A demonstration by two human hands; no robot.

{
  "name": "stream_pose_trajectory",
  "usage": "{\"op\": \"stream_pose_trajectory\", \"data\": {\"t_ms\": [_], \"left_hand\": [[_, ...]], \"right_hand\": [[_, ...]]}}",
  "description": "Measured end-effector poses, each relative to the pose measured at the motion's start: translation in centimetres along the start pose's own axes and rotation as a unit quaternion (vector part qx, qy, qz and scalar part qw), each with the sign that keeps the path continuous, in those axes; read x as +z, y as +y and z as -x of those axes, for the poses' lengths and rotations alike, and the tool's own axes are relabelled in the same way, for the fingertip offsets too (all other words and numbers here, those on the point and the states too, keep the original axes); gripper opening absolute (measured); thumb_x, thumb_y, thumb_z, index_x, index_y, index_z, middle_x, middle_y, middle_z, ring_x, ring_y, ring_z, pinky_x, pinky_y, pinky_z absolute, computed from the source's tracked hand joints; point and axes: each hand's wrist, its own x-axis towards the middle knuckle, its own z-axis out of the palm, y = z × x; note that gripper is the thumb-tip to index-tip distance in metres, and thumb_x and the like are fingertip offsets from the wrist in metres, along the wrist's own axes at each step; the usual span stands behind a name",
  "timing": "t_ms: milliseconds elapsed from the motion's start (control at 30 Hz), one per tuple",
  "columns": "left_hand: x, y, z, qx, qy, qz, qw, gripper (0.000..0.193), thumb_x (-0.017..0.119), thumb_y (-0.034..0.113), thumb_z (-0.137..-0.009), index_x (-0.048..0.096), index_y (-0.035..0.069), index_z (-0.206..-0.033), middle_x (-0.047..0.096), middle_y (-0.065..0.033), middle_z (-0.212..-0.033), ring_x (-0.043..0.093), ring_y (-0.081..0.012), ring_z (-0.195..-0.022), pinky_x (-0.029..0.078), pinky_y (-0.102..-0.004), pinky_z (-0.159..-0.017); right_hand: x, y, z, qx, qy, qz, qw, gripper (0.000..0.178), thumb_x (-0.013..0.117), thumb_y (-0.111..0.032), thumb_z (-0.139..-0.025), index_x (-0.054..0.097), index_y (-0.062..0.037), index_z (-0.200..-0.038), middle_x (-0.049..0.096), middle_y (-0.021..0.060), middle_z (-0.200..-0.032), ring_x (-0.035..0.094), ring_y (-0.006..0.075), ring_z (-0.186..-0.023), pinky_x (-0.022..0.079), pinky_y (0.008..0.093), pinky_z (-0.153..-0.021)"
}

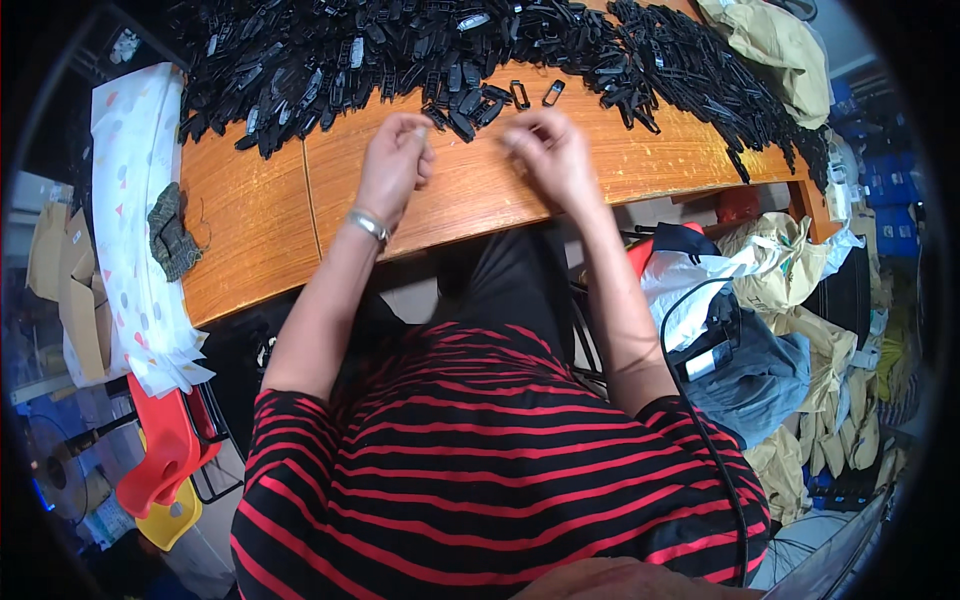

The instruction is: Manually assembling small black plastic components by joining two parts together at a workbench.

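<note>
Over the front of the wooden table, my left hand is closed, thumb against curled fingers. Whatever it pinches, if anything, is too small to name. To its right, my right hand is also curled, thumb toward the fingers, its tips blurred by motion. I cannot make out anything between them. The two hands are apart. Just beyond them lie loose black oval plastic pieces: an open frame and a piece with a shiny face. A large heap of similar black pieces covers the table's far side.
A crumpled dark knit glove lies on white spotted sheeting at the table's left end. Red and yellow chairs stand lower left. Bags and blue-grey cloth crowd the right. A black cable hangs by my right arm.
</note>
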Motion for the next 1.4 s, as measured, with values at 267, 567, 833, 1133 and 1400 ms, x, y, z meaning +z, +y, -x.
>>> {"op": "stream_pose_trajectory", "data": {"t_ms": [267, 567, 833, 1133, 1400], "left_hand": [[1.1, 1.5, -3.9, 0.186, 0.066, -0.506, 0.84, 0.022, 0.06, 0.034, -0.09, 0.064, 0.016, -0.102, 0.069, -0.0096, -0.091, 0.066, -0.032, -0.081, 0.05, -0.0412, -0.068], [0.2, 1.5, -3.0, 0.162, 0.059, -0.5, 0.849, 0.023, 0.067, 0.034, -0.085, 0.063, 0.013, -0.095, 0.068, -0.0101, -0.089, 0.065, -0.0293, -0.078, 0.049, -0.0393, -0.067], [0.1, 0.6, 0.2, 0.075, -0.042, 0.031, 0.996, 0.033, 0.068, 0.006, -0.085, 0.054, 0.005, -0.115, 0.061, -0.0016, -0.094, 0.059, -0.0076, -0.073, 0.046, -0.0191, -0.058], [1.2, 0.1, 2.7, 0.044, -0.071, 0.233, 0.969, 0.027, 0.066, 0.008, -0.089, 0.057, 0.003, -0.113, 0.063, -0.0002, -0.084, 0.057, -0.004, -0.067, 0.04, -0.0147, -0.054], [2.1, 0.9, 3.6, 0.071, -0.079, 0.225, 0.969, 0.027, 0.065, 0.007, -0.089, 0.06, 0.0, -0.115, 0.065, -0.0019, -0.091, 0.058, -0.0051, -0.068, 0.041, -0.0167, -0.056]], "right_hand": [[-3.1, 4.2, -6.1, -0.023, 0.045, 0.353, 0.934, 0.028, 0.063, -0.006, -0.081, 0.071, -0.0135, -0.107, 0.06, 0.0162, -0.105, 0.061, 0.0332, -0.096, 0.049, 0.041, -0.082], [-3.2, 2.6, -4.0, -0.006, 0.013, 0.32, 0.947, 0.024, 0.065, -0.014, -0.087, 0.068, -0.0092, -0.11, 0.059, 0.0165, -0.099, 0.06, 0.0316, -0.09, 0.049, 0.0401, -0.078], [0.1, -3.2, 0.5, -0.002, -0.039, 0.071, 0.997, 0.046, 0.061, -0.012, -0.092, 0.048, -0.0028, -0.135, 0.061, 0.009, -0.078, 0.059, 0.0158, -0.067, 0.05, 0.03, -0.066], [2.7, -7.1, 2.1, -0.043, -0.029, -0.036, 0.998, 0.031, 0.053, -0.005, -0.096, 0.056, -0.0022, -0.126, 0.061, 0.0077, -0.085, 0.061, 0.0129, -0.066, 0.05, 0.0259, -0.062], [3.5, -6.1, 3.4, -0.084, 0.026, 0.014, 0.996, 0.03, 0.058, -0.01, -0.094, 0.059, -0.0017, -0.123, 0.058, 0.0105, -0.084, 0.06, 0.0164, -0.067, 0.049, 0.0281, -0.061]]}}
